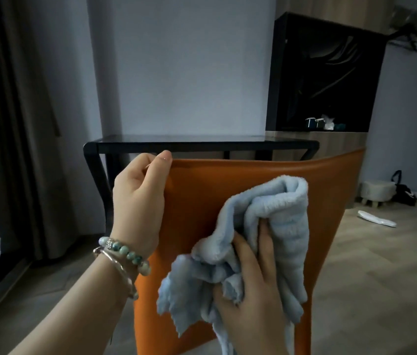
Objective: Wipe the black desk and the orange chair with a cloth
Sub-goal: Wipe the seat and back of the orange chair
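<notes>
The orange chair [330, 180] stands right in front of me with its back toward the camera. My left hand [138, 201] grips the top left corner of the backrest, thumb over the edge. A bunched light-blue cloth [279, 213] lies against the rear of the backrest, and my right hand [256, 283] holds it there with fingers curled into its folds. Behind the chair, the black desk [189, 143] stands against the wall, its glossy top partly hidden by the chair.
Dark curtains [23, 124] hang at the left. A black cabinet niche [325, 80] with small jars sits at the upper right. On the wooden floor at the right are a white stool [376, 192], a black bag [403, 192] and a white flat object [376, 219].
</notes>
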Available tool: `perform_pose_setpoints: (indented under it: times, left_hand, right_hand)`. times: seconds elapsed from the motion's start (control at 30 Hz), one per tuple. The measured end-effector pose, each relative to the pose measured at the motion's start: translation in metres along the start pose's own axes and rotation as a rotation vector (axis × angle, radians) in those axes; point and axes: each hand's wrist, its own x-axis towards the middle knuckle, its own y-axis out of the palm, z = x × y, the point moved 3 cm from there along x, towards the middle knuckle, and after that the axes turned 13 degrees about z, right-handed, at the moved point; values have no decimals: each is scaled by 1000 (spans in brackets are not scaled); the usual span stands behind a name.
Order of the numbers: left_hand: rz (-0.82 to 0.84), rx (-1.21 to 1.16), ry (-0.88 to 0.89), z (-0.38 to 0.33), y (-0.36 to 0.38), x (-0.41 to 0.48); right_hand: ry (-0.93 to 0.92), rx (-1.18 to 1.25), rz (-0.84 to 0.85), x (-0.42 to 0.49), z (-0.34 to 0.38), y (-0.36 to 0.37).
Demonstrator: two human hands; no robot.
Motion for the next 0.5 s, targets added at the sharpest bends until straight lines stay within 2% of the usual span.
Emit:
perform_pose_setpoints:
  times: [0.1, 0.2, 0.27, 0.4, 0.5]
  left_hand:
    - [-29, 75, 59, -2, -2, 2]
    - [-37, 83, 83, -4, -2, 3]
    - [-42, 76, 59, -5, 0, 3]
    - [-41, 46, 51, -3, 3, 2]
    - [-76, 22, 52, -4, 4, -1]
  right_hand:
    - [-91, 43, -91, 31, 35, 0]
    - [-105, 105, -335, 51, 29, -3]
    - [-4, 179, -470, 50, 2, -8]
    - [303, 468, -605, 42, -51, -23]
    - [400, 486, -489, 32, -41, -23]
